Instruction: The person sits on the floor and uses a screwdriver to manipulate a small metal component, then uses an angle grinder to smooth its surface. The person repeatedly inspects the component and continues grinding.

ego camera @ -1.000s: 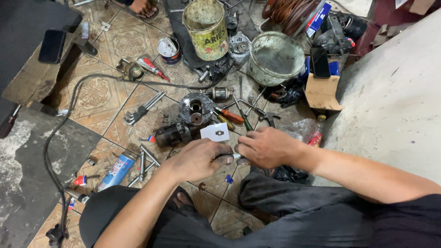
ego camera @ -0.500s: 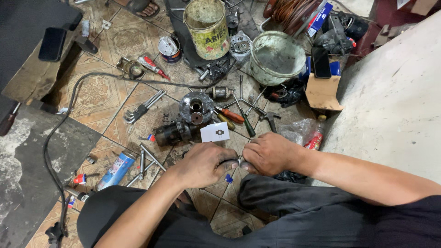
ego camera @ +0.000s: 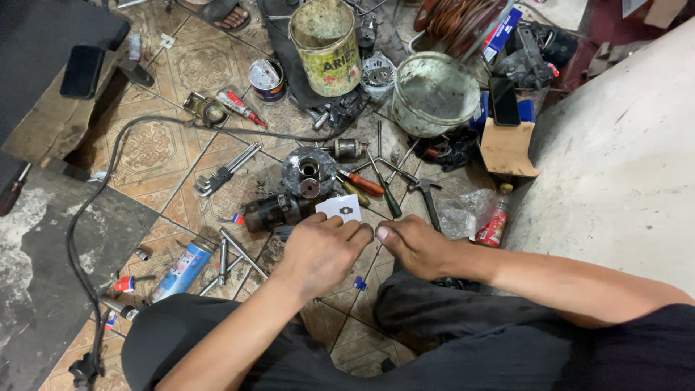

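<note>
tiled floor point(ego camera: 152, 145) littered with tools | dirty bucket point(ego camera: 434, 90) and rusty can point(ego camera: 326, 43) far side | motor parts point(ego camera: 308, 170) just beyond hands | left hand point(ego camera: 322, 250) curled, touching small white card point(ego camera: 340, 208) | right hand point(ego camera: 413, 242) curled beside it, grasp unclear

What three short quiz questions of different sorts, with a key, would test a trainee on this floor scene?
1. True or false: the left hand and right hand meet just below the white card.
2. Which lies nearest the hammer? A the spray can; B the clear bag; C the phone.
3. Fill in: the orange-handled screwdriver lies on the ____ side of the round metal housing as seen in the head view.

Key: 1 true; 2 B; 3 right.
</note>
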`<action>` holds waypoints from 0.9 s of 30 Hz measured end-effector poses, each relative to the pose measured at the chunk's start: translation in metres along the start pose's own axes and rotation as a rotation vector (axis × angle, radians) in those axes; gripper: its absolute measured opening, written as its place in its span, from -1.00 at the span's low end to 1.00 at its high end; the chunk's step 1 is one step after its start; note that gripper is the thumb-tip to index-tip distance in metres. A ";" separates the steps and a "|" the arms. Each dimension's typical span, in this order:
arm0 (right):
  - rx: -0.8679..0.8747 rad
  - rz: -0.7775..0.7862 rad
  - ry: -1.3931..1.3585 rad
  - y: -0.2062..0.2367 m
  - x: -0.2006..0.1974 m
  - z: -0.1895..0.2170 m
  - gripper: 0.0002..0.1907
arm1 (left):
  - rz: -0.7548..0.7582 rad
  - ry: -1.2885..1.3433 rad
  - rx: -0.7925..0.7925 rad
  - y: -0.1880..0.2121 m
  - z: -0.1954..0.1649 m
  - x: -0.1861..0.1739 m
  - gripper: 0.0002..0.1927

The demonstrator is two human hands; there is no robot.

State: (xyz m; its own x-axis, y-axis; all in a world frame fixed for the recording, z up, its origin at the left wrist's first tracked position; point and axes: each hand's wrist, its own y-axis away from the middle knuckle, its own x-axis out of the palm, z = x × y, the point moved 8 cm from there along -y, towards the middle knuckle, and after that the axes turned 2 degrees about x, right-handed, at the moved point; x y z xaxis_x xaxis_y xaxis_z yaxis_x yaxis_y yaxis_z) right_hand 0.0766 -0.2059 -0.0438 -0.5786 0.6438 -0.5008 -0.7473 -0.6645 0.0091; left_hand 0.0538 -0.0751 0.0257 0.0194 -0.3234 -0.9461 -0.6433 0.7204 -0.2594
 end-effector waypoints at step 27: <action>-0.535 0.096 0.917 0.000 -0.009 0.050 -0.73 | 0.229 0.434 -0.198 -0.003 0.021 0.004 -0.78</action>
State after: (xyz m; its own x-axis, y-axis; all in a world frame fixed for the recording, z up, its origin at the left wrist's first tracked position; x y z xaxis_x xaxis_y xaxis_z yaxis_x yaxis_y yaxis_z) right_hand 0.0657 -0.1928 0.0045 0.0060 0.1965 -0.9805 -0.3414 -0.9212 -0.1867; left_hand 0.0721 -0.0654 0.0188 -0.4302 -0.4260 -0.7959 -0.7268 0.6863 0.0255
